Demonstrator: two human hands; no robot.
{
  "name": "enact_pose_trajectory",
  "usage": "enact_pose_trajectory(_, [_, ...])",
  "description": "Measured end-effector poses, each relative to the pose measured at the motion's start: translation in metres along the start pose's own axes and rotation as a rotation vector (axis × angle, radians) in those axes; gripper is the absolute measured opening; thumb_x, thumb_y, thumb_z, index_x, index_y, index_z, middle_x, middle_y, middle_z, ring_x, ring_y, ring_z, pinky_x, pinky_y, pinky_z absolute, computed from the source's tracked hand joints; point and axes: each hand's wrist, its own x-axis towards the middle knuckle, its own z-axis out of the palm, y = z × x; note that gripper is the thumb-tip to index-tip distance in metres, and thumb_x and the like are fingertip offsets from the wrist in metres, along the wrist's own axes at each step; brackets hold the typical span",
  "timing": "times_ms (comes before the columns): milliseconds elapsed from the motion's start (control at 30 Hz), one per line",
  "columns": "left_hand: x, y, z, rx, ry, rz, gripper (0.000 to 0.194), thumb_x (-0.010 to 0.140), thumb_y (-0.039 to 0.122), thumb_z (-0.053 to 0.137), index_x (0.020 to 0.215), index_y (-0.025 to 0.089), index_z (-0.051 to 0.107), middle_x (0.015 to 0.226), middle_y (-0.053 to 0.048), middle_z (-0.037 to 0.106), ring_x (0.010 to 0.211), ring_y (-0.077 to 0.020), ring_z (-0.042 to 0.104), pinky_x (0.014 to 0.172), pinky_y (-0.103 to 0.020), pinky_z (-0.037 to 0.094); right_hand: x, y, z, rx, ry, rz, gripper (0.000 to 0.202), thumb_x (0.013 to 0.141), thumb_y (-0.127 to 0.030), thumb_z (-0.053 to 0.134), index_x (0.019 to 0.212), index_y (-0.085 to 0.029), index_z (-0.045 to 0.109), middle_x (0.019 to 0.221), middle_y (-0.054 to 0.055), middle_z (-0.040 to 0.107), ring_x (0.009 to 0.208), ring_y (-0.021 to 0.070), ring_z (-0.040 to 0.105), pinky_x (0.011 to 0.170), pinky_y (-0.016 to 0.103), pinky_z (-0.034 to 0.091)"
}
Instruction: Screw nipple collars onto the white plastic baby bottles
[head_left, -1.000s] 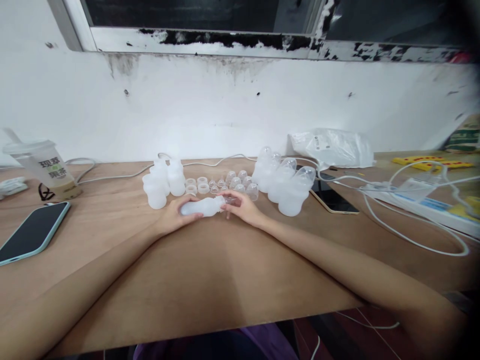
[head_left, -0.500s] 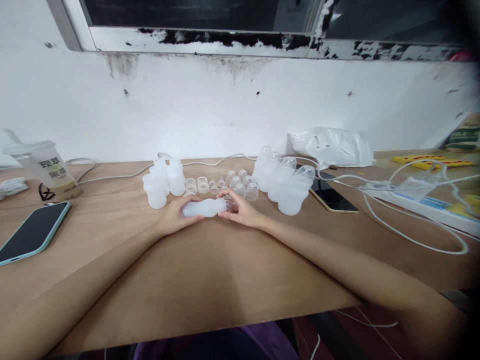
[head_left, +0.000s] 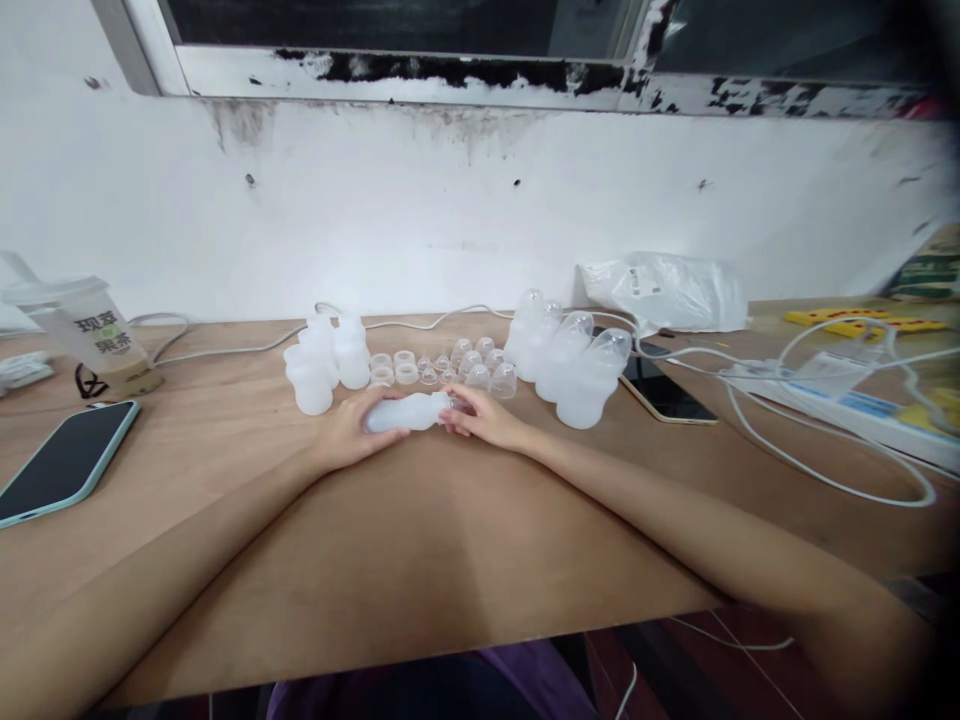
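Note:
A frosted white baby bottle point(head_left: 405, 413) lies on its side between my hands, its neck pointing right. My left hand point(head_left: 358, 428) is wrapped round the base end. At the neck end, my right hand point(head_left: 484, 415) has its fingers closed round the collar and a clear part there, which they mostly hide. Just behind are white collar rings point(head_left: 406, 368), clear nipples point(head_left: 428, 372) and clear dome caps point(head_left: 504, 380). Open bottle bodies point(head_left: 311, 380) stand to the left of these. Capped bottles point(head_left: 581, 385) stand to the right.
A drink cup point(head_left: 97, 335) and a phone point(head_left: 71, 460) are at the left. Behind the capped bottles lie a second phone point(head_left: 667, 390) and a plastic bag point(head_left: 664, 292). White cables loop around a power strip point(head_left: 847, 400) at right. The table's front edge is close to me.
My right hand has turned at the neck end, its fingers curling further round the collar. My left hand and the bottle stay nearly in place.

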Motion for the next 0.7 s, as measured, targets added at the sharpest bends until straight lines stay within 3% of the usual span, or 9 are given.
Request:
enact_pose_trajectory(67, [-0.0006, 0.0011, 0.0004, 0.013, -0.016, 0.030, 0.043, 0.070, 0.047, 0.052, 0.104, 0.020, 0.047, 0.103, -0.003, 0.057, 0.093, -0.0191, 0.053, 0.078, -0.030, 0.042, 0.0003, 0.0009, 0.0006, -0.055, -0.015, 0.055, 0.035, 0.082, -0.047, 0.034, 0.071, -0.016, 0.047, 0.049, -0.004, 0.046, 0.045, 0.0066, 0.041, 0.051, 0.021, 0.035])
enact_pose_trajectory(133, [-0.0007, 0.0016, 0.0004, 0.022, -0.019, 0.038, 0.043, 0.070, 0.046, 0.052, 0.105, 0.020, 0.047, 0.103, -0.003, 0.057, 0.093, -0.0193, 0.053, 0.079, -0.030, 0.042, 0.0000, 0.0008, 0.0016, -0.088, -0.002, 0.054, 0.039, 0.083, -0.047, 0.029, 0.069, -0.015, 0.047, 0.050, -0.003, 0.047, 0.047, 0.0072, 0.043, 0.054, 0.021, 0.036])
enact_pose_trajectory(200, [-0.0003, 0.0011, 0.0001, 0.023, -0.003, 0.020, 0.044, 0.070, 0.046, 0.052, 0.105, 0.020, 0.047, 0.104, -0.003, 0.057, 0.093, -0.0190, 0.054, 0.078, -0.030, 0.042, -0.0008, -0.0003, 0.0022, -0.075, 0.028, -0.005, 0.033, 0.082, -0.046, 0.035, 0.086, -0.016, 0.048, 0.070, 0.000, 0.053, 0.059, 0.0088, 0.048, 0.057, 0.021, 0.038])
enact_pose_trajectory(267, [0.0000, 0.0001, -0.0003, 0.023, 0.010, 0.000, 0.044, 0.070, 0.047, 0.052, 0.104, 0.020, 0.047, 0.104, -0.003, 0.057, 0.092, -0.0189, 0.054, 0.078, -0.030, 0.043, -0.0018, -0.0014, 0.0020, -0.059, 0.052, -0.083, 0.038, 0.076, -0.044, 0.047, 0.104, -0.019, 0.040, 0.096, 0.005, 0.050, 0.075, 0.0110, 0.050, 0.058, 0.021, 0.039])
enact_pose_trajectory(333, [-0.0003, -0.0006, -0.0004, 0.024, 0.003, 0.002, 0.044, 0.070, 0.047, 0.052, 0.105, 0.020, 0.047, 0.104, -0.003, 0.057, 0.093, -0.0188, 0.054, 0.078, -0.030, 0.043, -0.0022, -0.0020, 0.0014, -0.066, 0.055, -0.115, 0.044, 0.072, -0.042, 0.053, 0.107, -0.020, 0.037, 0.103, 0.006, 0.047, 0.080, 0.0121, 0.049, 0.058, 0.021, 0.039])
enact_pose_trajectory(433, [-0.0022, -0.0002, 0.0004, 0.048, -0.024, 0.045, 0.044, 0.071, 0.046, 0.050, 0.107, 0.020, 0.046, 0.105, -0.004, 0.056, 0.094, -0.0195, 0.053, 0.079, -0.031, 0.042, -0.0015, -0.0023, 0.0007, -0.091, 0.022, -0.024, 0.029, 0.077, -0.044, 0.045, 0.088, -0.017, 0.044, 0.068, -0.001, 0.053, 0.059, 0.0094, 0.047, 0.054, 0.021, 0.037])
enact_pose_trajectory(533, [-0.0037, 0.0005, 0.0020, 0.102, -0.039, 0.082, 0.044, 0.073, 0.046, 0.049, 0.109, 0.020, 0.045, 0.106, -0.005, 0.055, 0.095, -0.0204, 0.052, 0.080, -0.032, 0.042, -0.0003, -0.0031, 0.0010, -0.143, -0.003, 0.053, 0.033, 0.081, -0.046, 0.037, 0.068, -0.016, 0.044, 0.047, -0.005, 0.046, 0.046, 0.0077, 0.042, 0.053, 0.022, 0.035])
enact_pose_trajectory(600, [-0.0033, -0.0001, 0.0029, 0.108, -0.027, 0.083, 0.044, 0.073, 0.046, 0.049, 0.109, 0.020, 0.045, 0.106, -0.005, 0.055, 0.096, -0.0207, 0.052, 0.081, -0.033, 0.042, -0.0001, -0.0041, 0.0014, -0.156, 0.028, 0.037, 0.031, 0.081, -0.045, 0.038, 0.073, -0.016, 0.046, 0.055, -0.003, 0.051, 0.052, 0.0085, 0.045, 0.054, 0.022, 0.035])
enact_pose_trajectory(700, [-0.0016, -0.0017, 0.0029, 0.076, -0.012, 0.066, 0.045, 0.072, 0.047, 0.049, 0.108, 0.019, 0.045, 0.105, -0.005, 0.056, 0.095, -0.0208, 0.053, 0.081, -0.033, 0.042, -0.0008, -0.0053, 0.0018, -0.132, 0.098, -0.076, 0.031, 0.076, -0.040, 0.048, 0.098, -0.018, 0.043, 0.087, 0.004, 0.054, 0.073, 0.0122, 0.050, 0.055, 0.021, 0.037])
